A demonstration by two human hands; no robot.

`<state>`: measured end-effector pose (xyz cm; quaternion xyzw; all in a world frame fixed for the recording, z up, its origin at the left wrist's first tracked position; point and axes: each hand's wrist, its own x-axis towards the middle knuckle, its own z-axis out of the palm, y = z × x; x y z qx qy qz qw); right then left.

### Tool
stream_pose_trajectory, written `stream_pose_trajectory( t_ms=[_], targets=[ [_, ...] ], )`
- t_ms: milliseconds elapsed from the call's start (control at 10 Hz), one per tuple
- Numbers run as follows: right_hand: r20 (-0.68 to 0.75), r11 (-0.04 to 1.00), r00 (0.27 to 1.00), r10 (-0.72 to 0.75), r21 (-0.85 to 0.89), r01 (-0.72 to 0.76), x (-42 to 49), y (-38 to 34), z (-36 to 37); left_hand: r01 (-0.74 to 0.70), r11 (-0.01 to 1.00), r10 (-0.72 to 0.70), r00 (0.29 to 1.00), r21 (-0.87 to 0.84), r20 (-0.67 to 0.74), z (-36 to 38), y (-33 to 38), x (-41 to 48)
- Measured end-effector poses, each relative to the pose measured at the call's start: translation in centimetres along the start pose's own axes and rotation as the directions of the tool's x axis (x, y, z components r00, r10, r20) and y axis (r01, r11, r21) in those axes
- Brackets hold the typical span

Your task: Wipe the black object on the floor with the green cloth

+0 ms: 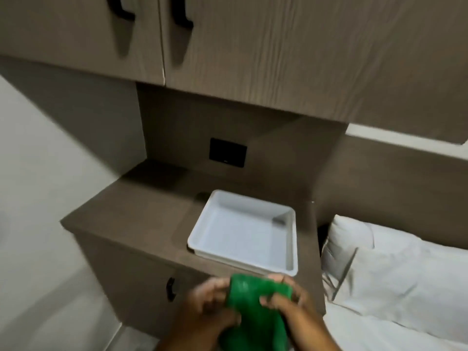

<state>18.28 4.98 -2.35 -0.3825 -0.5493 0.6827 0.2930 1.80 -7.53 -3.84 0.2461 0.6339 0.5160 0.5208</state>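
Both hands grip the green cloth low in the view, the left hand closed on its left edge and the right hand pinching its upper right corner. Just beyond them an empty white tray sits on the brown bench, with a white pillow to the right. The black object on the floor is not visible.

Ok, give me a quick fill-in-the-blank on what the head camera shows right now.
1. Both hands, left hand and right hand, grip a cloth whose colour is ____.
2. The white tray on the brown counter holds ____.
3. The white pillow lies to the ____ of the tray.

Missing words: green; nothing; right
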Motion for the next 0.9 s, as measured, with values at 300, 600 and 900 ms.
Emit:
stream_pose_trajectory(
  t_ms=[300,600,900],
  targets=[
    [-0.111,0.872,0.971,0.21,-0.429,-0.237,20.7,-4.3,-0.6,0.103,0.935,-0.052,0.987,0.34,-0.155,-0.1,11.4,18.4],
    [-0.251,0.375,0.968,-0.032,-0.9,-0.221,23.9,-0.3,-0.4,0.299,0.572,0.094,0.901,0.764,-0.423,-0.1,9.0,22.4],
    [-0.139,0.779,0.906,-0.4,-0.572,0.256,10.0,-6.8,7.2,-0.252,0.907,0.42,0.575,0.336,-0.702,-4.7,13.0,4.7]
  ],
)
